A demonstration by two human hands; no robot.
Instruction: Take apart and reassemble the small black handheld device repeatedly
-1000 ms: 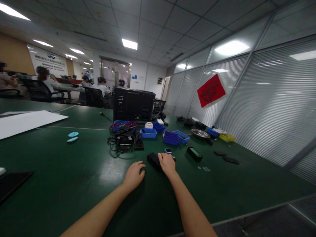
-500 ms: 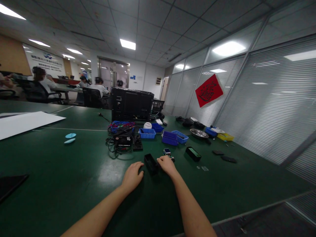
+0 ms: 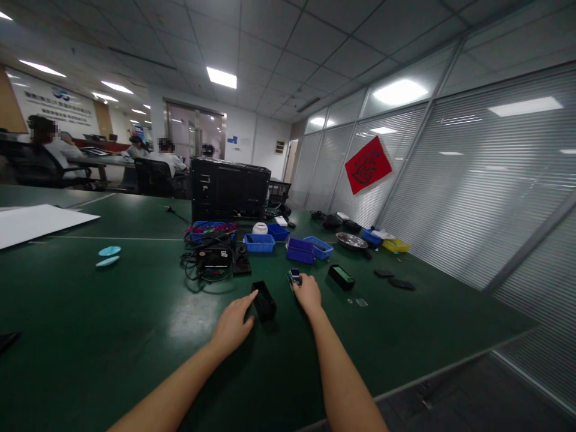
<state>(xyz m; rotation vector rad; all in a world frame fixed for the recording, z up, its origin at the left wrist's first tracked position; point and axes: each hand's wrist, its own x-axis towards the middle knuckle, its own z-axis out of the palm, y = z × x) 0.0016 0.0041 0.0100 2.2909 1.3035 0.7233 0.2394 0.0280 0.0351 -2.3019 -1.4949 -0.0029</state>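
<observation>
An open-topped black plastic box (image 3: 265, 305) rests on the green table in front of me. My left hand (image 3: 231, 323) lies beside its left side, index finger stretched to the rim and thumb spread away, not gripping it. To the box's right, my right hand (image 3: 308, 293) has its fingers closed around a small electronic module (image 3: 294, 276) with a little screen. Part of that module is hidden by the fingers. Farther right stands a second black box (image 3: 342, 277) with a green panel inside it. A small ring (image 3: 350, 301) and a clear flat piece (image 3: 362, 302) lie near it.
Blue bins (image 3: 260, 243), a tangle of black cables (image 3: 207, 257) and a large black case (image 3: 230, 189) stand farther back. A metal bowl (image 3: 351, 241) and a yellow tray (image 3: 396, 245) are at the right. Two light-blue pieces (image 3: 109, 251) lie left. People sit in the background.
My right hand has moved from beside the black box to the small module and closed on it. My left index finger has reached the box's rim. The view has turned slightly right.
</observation>
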